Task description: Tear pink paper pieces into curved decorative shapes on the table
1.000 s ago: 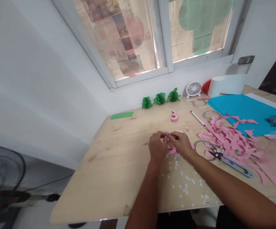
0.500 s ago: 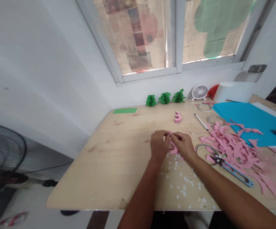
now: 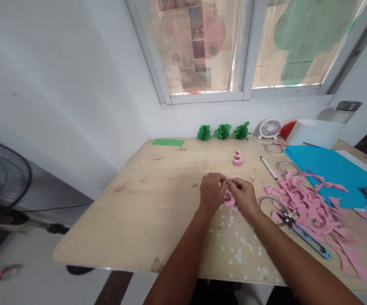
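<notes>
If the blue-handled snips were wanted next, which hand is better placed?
Probably the right hand: it is nearer the blue-handled snips, while the left hand lies beyond it. Both hands' fingers pinch the pink piece.

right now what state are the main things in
left hand, pinching pink cutout
right hand, pinching it too
pink cutout, held, partly hidden
pink 3-shaped piece, loose
white pen, lying
pink scraps, heaped
blue sheets, flat
green strip, flat
green paper puffs, fanned out
desk fan, upright
blue-handled snips, lying
bottle, lid on
</notes>
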{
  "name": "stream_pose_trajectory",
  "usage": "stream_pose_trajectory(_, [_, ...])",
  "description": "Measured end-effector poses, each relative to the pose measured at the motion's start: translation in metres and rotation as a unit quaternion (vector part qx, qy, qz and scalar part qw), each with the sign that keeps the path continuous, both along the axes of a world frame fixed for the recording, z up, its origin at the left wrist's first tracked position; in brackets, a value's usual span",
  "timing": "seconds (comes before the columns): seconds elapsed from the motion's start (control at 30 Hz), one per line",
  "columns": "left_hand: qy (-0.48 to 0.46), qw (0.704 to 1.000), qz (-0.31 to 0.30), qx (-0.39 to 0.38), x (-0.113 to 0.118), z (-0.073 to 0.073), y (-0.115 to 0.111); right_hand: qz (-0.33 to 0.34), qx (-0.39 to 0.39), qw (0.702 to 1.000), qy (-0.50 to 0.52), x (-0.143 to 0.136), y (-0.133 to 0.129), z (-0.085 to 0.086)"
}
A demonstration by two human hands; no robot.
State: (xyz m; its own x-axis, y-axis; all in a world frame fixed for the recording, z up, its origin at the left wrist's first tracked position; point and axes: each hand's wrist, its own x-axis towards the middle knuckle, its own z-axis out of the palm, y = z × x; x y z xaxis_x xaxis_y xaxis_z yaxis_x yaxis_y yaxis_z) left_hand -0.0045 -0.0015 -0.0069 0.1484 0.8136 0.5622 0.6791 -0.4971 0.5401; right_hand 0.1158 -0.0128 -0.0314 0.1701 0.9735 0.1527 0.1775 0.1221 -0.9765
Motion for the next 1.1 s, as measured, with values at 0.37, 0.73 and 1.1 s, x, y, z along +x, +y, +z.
stream_pose_trajectory(0.37, [0.008, 1.000, 0.000, -0.018, 0.0014, -0.0027, 0.0013, 0.010, -0.006, 1.000, 0.017, 0.0005, 0.0010, 0.0000])
stream_pose_trajectory(0.73, [-0.002, 1.000, 0.021, -0.001, 0.0010, -0.0014, 0.0011, -0.006, -0.006, 0.998, 0.067, 0.0023, 0.0045, -0.0050])
stream_pose_trajectory(1.1, [-0.014, 0.999, -0.010, -0.029, 0.0009, -0.0010, 0.0003, -0.006, -0.001, 1.000, 0.022, 0.0005, 0.0018, -0.0016])
